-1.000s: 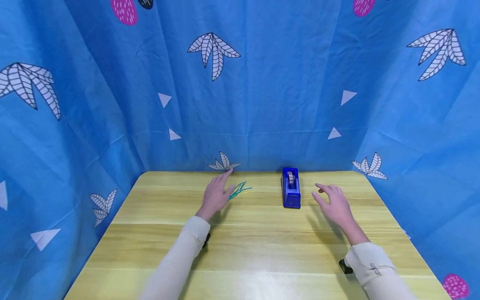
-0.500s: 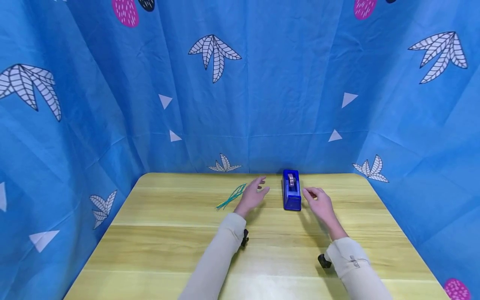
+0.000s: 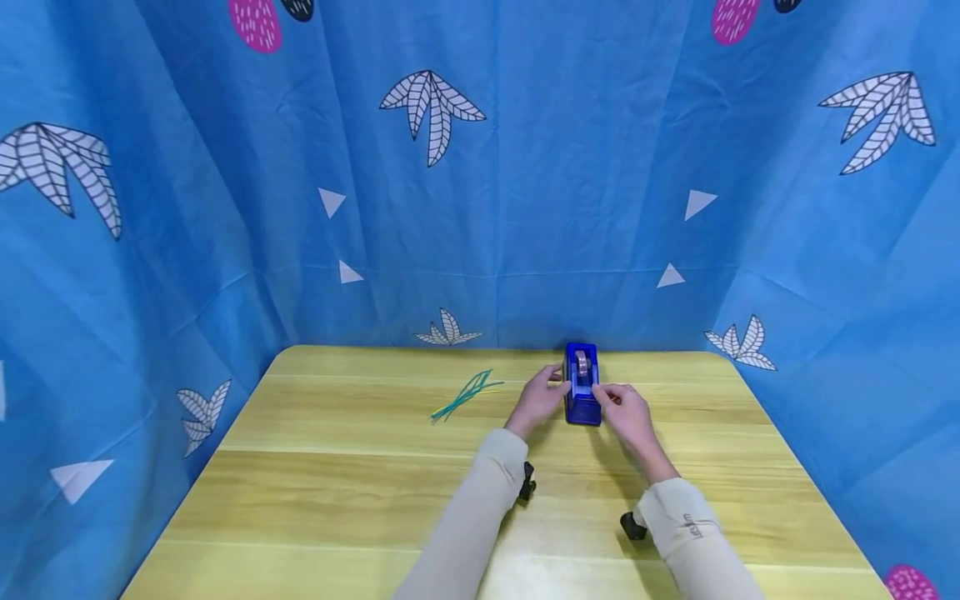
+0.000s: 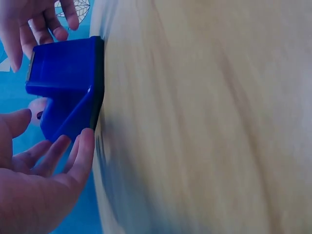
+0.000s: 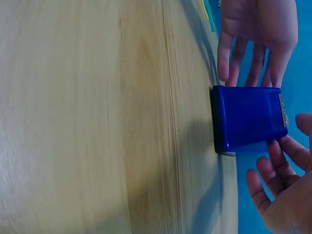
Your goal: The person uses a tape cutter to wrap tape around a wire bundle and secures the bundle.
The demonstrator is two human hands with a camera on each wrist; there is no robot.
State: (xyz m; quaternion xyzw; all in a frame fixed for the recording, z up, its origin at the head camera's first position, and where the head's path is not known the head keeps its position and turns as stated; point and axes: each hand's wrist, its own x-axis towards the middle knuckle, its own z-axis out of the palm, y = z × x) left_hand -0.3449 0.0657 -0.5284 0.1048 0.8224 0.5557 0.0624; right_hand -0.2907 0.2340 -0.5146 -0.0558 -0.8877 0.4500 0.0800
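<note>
A blue tape dispenser with a small roll of tape in it stands near the table's far edge. My left hand is at its left side; in the left wrist view the fingers reach along the side, fingertips at or close to the blue surface, thumb apart. On the other side is my right hand. The right wrist view has its index finger touching the dispenser's side near the toothed cutter, with the thumb held away. Neither hand grips the dispenser.
Several thin teal and yellow strips lie on the wooden table, left of the dispenser. A blue patterned curtain hangs behind the table and along both sides.
My left hand has moved right, from beside the thin strips to the dispenser's left side. The right hand has come left to the dispenser. The dispenser stays in place.
</note>
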